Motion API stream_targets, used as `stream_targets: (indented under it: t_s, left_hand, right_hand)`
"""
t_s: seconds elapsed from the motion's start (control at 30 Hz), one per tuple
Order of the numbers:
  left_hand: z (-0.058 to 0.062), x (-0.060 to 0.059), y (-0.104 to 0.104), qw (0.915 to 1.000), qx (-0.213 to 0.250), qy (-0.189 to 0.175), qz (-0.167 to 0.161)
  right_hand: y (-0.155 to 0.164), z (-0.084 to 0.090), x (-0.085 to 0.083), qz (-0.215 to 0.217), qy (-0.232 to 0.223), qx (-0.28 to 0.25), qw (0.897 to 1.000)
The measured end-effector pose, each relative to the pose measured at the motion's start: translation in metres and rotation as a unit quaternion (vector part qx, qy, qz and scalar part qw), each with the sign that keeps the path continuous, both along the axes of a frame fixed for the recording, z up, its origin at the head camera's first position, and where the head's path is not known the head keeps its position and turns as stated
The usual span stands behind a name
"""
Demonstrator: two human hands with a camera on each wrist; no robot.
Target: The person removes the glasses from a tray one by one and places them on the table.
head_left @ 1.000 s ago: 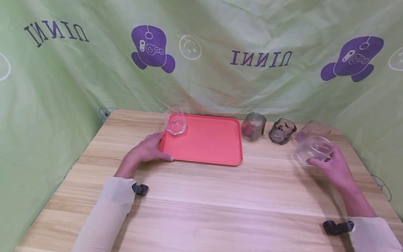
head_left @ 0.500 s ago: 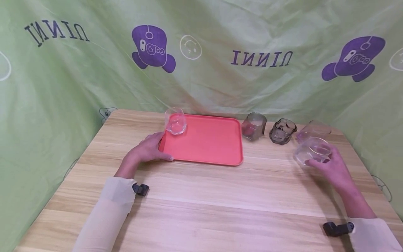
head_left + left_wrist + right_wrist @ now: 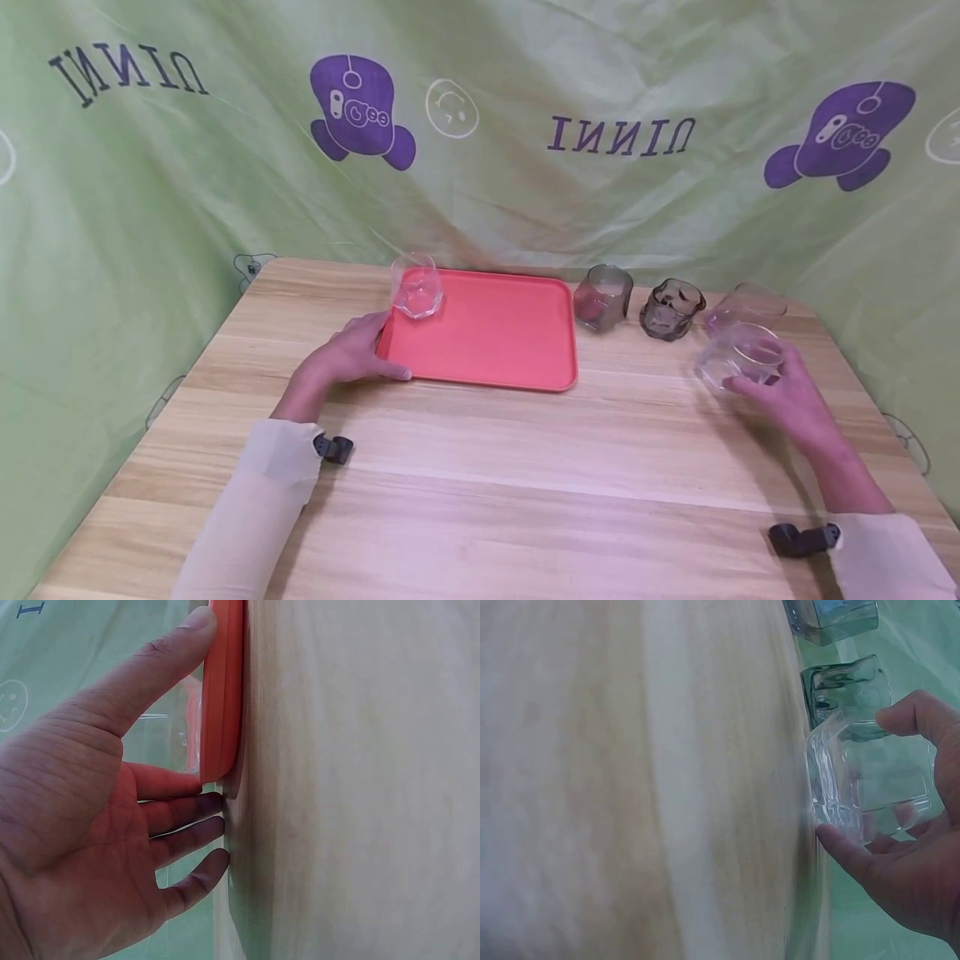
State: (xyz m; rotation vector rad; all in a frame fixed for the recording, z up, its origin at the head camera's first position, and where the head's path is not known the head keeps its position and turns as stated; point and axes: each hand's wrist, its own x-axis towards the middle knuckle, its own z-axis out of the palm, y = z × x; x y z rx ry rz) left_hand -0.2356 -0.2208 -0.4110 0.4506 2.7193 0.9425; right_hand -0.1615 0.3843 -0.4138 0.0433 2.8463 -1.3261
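My left hand [image 3: 354, 350] touches the near left corner of a red tray [image 3: 487, 333]. In the left wrist view its straight thumb lies along the tray's rim [image 3: 223, 697], while the relaxed fingers [image 3: 184, 814] reach past the corner, tips at the tabletop. A clear drinking glass [image 3: 417, 292] stands on the tray's far left corner. On the right, my right hand [image 3: 793, 400] grips another clear glass [image 3: 735, 360] from the side. The right wrist view has its thumb and fingers around this glass [image 3: 885, 776], whose base is close to the table.
Right of the tray stand two smoky grey glasses [image 3: 603, 298], the second one wavy-sided [image 3: 672, 310]. One more clear glass [image 3: 748, 302] is behind the held one. A green printed curtain [image 3: 495, 192] hangs along the back edge of the wooden table [image 3: 510, 467].
My right hand has shifted very slightly left with the clear glass. The left hand and the tray stay where they were.
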Motion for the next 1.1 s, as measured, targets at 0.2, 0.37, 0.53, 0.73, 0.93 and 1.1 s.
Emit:
stream_targets:
  t_s: [0.2, 0.37, 0.53, 0.73, 0.93, 1.1]
  left_hand:
    - [-0.001, -0.001, 0.0, 1.0, 0.0, -0.001, -0.001]
    - [0.0, -0.001, 0.0, 1.0, -0.001, -0.002, -0.002]
    - [0.001, 0.0, 0.0, 1.0, -0.009, 0.004, -0.002]
    - [0.0, 0.0, -0.001, 1.0, -0.01, -0.002, 0.001]
    - [0.002, 0.0, -0.001, 1.0, -0.008, -0.001, -0.003]
    - [0.002, 0.0, -0.001, 1.0, -0.009, -0.002, -0.001]
  right_hand:
    - [0.0, -0.001, 0.0, 0.004, 0.004, -0.011, 1.0]
    - [0.0, -0.001, -0.001, 0.006, 0.005, -0.012, 1.0]
    - [-0.001, 0.001, 0.002, -0.005, 0.003, -0.001, 1.0]
    - [-0.008, 0.008, 0.008, -0.022, 0.006, -0.019, 1.0]
    - [-0.021, 0.015, 0.013, -0.042, 0.087, -0.029, 0.995]
    - [-0.035, 0.025, 0.013, -0.053, 0.147, -0.012, 0.988]
